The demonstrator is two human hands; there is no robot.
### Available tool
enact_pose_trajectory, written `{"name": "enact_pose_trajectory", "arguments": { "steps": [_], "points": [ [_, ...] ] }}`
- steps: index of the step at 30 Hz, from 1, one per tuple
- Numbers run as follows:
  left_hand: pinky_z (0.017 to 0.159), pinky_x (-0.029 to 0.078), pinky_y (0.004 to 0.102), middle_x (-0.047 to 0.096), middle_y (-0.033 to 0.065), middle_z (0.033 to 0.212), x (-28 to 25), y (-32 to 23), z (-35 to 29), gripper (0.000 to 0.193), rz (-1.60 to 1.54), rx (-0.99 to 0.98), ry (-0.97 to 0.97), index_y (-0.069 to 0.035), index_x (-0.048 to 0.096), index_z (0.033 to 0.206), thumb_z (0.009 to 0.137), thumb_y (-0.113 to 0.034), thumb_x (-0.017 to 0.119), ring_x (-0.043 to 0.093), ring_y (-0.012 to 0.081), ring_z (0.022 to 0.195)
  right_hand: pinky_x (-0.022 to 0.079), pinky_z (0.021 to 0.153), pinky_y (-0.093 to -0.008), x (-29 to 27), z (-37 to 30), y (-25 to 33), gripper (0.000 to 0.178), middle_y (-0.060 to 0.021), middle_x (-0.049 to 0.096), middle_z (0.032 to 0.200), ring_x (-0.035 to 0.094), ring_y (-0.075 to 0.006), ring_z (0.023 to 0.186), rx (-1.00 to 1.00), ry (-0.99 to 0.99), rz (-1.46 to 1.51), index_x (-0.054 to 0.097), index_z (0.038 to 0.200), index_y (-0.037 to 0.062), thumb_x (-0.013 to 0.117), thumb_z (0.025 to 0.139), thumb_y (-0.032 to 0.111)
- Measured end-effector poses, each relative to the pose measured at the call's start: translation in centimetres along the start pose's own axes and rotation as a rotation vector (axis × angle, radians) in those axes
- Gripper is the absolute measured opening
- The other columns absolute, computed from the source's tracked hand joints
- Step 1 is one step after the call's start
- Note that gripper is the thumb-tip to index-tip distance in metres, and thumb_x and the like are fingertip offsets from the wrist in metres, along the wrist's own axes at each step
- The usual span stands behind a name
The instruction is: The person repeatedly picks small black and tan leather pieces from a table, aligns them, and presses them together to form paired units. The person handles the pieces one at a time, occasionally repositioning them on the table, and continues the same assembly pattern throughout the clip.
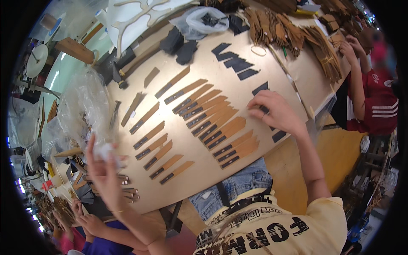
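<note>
Right hand point(276, 112), fingers curled, over black patches point(279, 136); left hand point(104, 179) spread, blurred, hold unclear.
Pinching one patch's edge should leave brown strips point(148, 117) undisturbed.

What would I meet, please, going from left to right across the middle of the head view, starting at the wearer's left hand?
Left hand → smaller group of brown strips → larger group of brown strips → right hand → co-worker's red shirt.

Cream T-shirt point(326, 214) (bold dark lettering point(277, 233)), blue denim point(244, 180), thin bracelet point(116, 211).
</note>
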State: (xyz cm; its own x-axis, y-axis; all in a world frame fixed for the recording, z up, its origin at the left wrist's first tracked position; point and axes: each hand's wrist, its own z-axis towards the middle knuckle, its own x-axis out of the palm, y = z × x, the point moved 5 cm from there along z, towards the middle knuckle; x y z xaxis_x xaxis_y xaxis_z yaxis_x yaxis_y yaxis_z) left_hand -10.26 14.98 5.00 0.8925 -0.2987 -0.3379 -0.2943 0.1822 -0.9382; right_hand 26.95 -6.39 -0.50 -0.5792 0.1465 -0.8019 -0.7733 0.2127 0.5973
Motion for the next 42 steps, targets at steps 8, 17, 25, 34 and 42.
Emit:
{"name": "enact_pose_trajectory", "arguments": {
  "steps": [8,17,25,34,42],
  "points": [
    [0.065,0.050,0.0349,0.061,0.0112,0.101,15.0,-1.3,-11.7,0.025,0.356,0.297,0.497,-0.010,0.072,0.105,0.081,0.000,0.069,0.062,0.0263,0.079,0.043,0.087,-0.0361,3.7,-8.1,3.3,0.017,-0.0012,0.059,0.097,0.057,-0.0211,0.097,-0.266,0.127,-0.120,0.067,0.096,0.0140,0.074,0.083,0.022],
    [0.066,0.050,0.0374,0.060,0.0102,0.106,21.0,0.2,-14.2,0.042,0.539,0.567,0.597,-0.010,0.068,0.116,0.077,-0.015,0.082,0.062,0.0273,0.086,0.043,0.084,-0.0359,6.0,-9.6,2.1,0.020,-0.0002,0.061,0.098,0.058,-0.0195,0.092,-0.396,-0.170,-0.272,0.068,0.096,0.0150,0.075,0.078,0.019],
    [0.077,0.047,0.0346,0.061,0.0105,0.101,21.4,-0.9,-14.6,0.016,0.170,0.101,0.739,-0.002,0.071,0.101,0.086,-0.009,0.072,0.060,0.0263,0.086,0.047,0.084,-0.0356,4.3,-9.7,2.1,0.016,-0.0065,0.064,0.089,0.063,-0.0231,0.089,-0.018,0.084,0.358,0.065,0.104,0.0097,0.067,0.090,0.016],
    [0.087,0.042,0.0289,0.060,0.0087,0.096,21.9,-1.0,-15.0,0.025,-0.327,-0.255,0.938,0.000,0.069,0.117,0.094,-0.005,0.061,0.053,0.0170,0.094,0.049,0.075,-0.0349,1.4,-11.8,4.1,0.024,-0.0052,0.064,0.091,0.061,-0.0249,0.086,-0.065,-0.083,0.409,0.068,0.106,0.0092,0.076,0.084,0.016],
    [0.092,0.041,0.0279,0.061,0.0071,0.107,21.6,-1.2,-16.1,0.030,-0.275,-0.298,1.077,-0.002,0.068,0.123,0.094,-0.001,0.060,0.053,0.0159,0.101,0.045,0.076,-0.0357,3.6,-14.0,4.1,0.007,-0.0043,0.063,0.089,0.059,-0.0261,0.082,0.101,-0.135,0.309,0.066,0.088,0.0078,0.072,0.085,0.011]
  ]
}}
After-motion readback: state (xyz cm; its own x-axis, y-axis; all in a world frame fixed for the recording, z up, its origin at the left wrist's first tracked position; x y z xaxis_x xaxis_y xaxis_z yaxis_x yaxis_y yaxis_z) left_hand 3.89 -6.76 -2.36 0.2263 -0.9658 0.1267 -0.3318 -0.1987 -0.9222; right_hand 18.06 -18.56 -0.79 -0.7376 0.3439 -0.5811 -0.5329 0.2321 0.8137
